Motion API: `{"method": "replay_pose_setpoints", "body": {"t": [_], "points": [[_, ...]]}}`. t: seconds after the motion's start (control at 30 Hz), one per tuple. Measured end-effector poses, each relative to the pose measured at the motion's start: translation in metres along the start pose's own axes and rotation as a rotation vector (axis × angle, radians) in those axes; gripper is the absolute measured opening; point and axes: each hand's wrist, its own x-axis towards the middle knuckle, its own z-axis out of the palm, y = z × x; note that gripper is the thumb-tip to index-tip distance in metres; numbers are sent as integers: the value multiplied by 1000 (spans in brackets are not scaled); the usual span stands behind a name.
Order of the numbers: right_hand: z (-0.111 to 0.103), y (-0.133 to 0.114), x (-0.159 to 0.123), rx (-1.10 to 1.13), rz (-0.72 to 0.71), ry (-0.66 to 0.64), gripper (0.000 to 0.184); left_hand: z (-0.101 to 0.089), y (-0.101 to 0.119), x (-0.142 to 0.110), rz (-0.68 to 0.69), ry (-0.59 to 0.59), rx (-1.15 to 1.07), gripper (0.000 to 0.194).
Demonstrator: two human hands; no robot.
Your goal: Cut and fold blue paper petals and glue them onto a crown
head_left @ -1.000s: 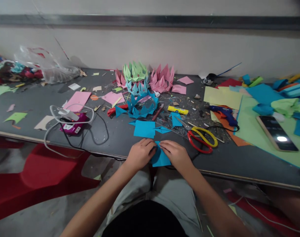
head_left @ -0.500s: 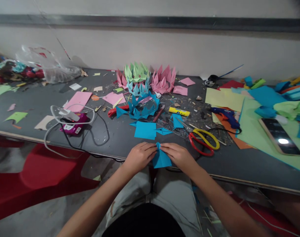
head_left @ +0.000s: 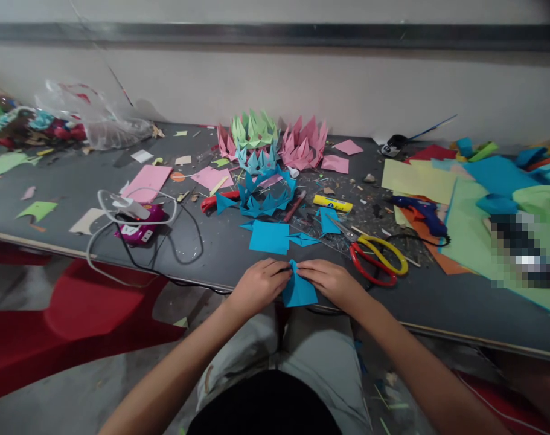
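Note:
At the table's front edge, a blue sheet of paper (head_left: 300,292) lies between my hands, its far end folded to a point. The fingers of my left hand (head_left: 262,283) pinch the left side of that point. From the other side my right hand (head_left: 332,281) presses on it with closed fingers. Just beyond sit a blue paper square (head_left: 268,236) and a small folded blue piece (head_left: 304,240). Farther back is a ring of blue folded points (head_left: 266,194). Scissors (head_left: 378,257) with red and yellow handles rest to the right of my right hand.
Green (head_left: 255,129) and pink folded-paper crowns (head_left: 304,144) stand near the wall. A yellow glue stick (head_left: 332,203), a blue glue gun (head_left: 420,214) and coloured sheets lie to the right. A magenta power adapter (head_left: 141,225) with cables is at left, beside a red stool (head_left: 89,308).
Both hands stay on the blue paper, and its far end now shows a clearer folded point between the fingers. The view has shifted slightly, and the other things keep their places.

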Motion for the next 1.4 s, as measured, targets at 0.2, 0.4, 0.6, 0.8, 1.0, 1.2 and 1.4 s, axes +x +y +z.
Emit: {"method": "replay_pose_setpoints", "body": {"t": [0.2, 0.4, 0.6, 0.8, 1.0, 1.2, 1.4], "points": [[-2, 1, -1, 11, -1, -24, 26, -1, 0, 1, 0, -22, -9, 19], [-3, 0, 1, 0, -9, -30, 27, -1, 0, 2, 9, -25, -12, 17], [-5, 1, 2, -20, -15, -74, 27, -1, 0, 3, 16, -52, 0, 17], [-3, 3, 0, -20, -10, -86, 26, 0, 1, 1, -3, -49, 14, 19], [-3, 3, -2, -24, -4, -110, 26, 0, 0, 1, -10, -60, -5, 19], [-4, 5, 0, 24, 15, -155, 28, -3, -1, 3, -15, -94, -40, 21], [-5, 6, 0, 31, -4, -148, 26, -2, -1, 3, -15, -85, -56, 19]]}}
